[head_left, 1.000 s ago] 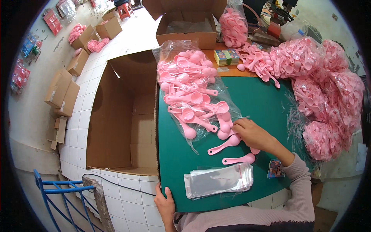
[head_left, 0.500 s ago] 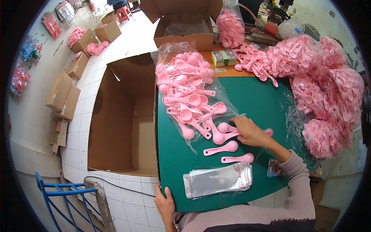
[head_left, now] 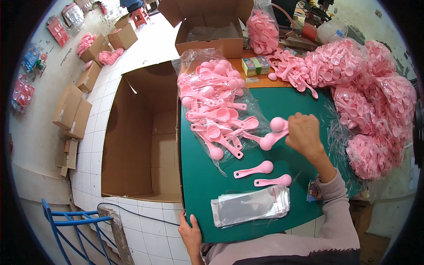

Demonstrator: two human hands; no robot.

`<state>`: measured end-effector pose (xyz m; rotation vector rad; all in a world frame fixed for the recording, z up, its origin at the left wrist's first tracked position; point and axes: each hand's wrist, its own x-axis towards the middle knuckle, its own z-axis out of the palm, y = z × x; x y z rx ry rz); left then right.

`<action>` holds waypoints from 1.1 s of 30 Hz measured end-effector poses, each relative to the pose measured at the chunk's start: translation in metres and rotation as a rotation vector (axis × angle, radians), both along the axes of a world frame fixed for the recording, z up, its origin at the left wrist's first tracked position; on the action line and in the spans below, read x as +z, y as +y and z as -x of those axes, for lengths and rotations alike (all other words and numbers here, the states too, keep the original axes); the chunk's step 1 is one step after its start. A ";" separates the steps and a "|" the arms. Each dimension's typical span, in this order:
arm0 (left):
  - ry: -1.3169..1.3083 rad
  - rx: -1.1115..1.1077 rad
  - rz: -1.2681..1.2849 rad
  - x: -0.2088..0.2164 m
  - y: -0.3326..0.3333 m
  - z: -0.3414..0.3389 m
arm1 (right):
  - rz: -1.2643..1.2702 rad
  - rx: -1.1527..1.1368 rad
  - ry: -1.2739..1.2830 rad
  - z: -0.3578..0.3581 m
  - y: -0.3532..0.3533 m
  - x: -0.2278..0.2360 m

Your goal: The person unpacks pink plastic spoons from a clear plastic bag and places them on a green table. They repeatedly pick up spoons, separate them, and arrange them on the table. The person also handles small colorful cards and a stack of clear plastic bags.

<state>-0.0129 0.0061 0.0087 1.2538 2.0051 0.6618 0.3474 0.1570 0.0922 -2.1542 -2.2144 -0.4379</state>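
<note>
My right hand (head_left: 304, 132) is closed round the handles of pink scoops (head_left: 278, 124), raised over the green table. Two round bowls stick out to its left; the lower one is beside the handle of another scoop from the pile. Below lie two loose pink scoops (head_left: 253, 169), side by side. Nearer me is a stack of clear plastic sleeves (head_left: 250, 206). At the left front edge of the table (head_left: 198, 234) rests my left hand (head_left: 191, 232), thumb and fingers apart, holding nothing. A clear bag spills a heap of pink scoops (head_left: 212, 95) left of my right hand.
An open carton (head_left: 164, 145) stands against the table's left side. Bulging bags of pink scoops (head_left: 375, 101) crowd the right side. Small bundled cards (head_left: 256, 66) and another open carton (head_left: 210, 46) are at the back. A blue metal frame (head_left: 75, 221) stands at lower left.
My right hand has risen and moved right and away from me, lifting pink scoops off the table by the pile. The left hand stays at the table edge.
</note>
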 end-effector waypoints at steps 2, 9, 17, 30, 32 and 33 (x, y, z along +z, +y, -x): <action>0.005 -0.011 -0.019 0.000 0.000 0.001 | -0.020 -0.132 -0.154 -0.002 -0.004 0.009; -0.005 0.004 -0.013 0.001 -0.001 0.001 | 0.204 0.170 0.351 0.005 -0.017 0.005; -0.009 0.001 -0.003 0.000 0.001 -0.001 | 0.033 0.312 0.279 0.049 0.001 -0.081; -0.013 -0.009 -0.036 -0.007 -0.002 0.002 | 0.278 0.617 0.252 0.046 -0.035 -0.053; -0.017 0.001 -0.015 -0.006 -0.002 0.002 | 0.307 0.668 0.241 0.048 -0.034 -0.054; -0.019 0.004 -0.005 -0.006 -0.002 0.002 | 0.322 0.691 0.234 0.049 -0.034 -0.053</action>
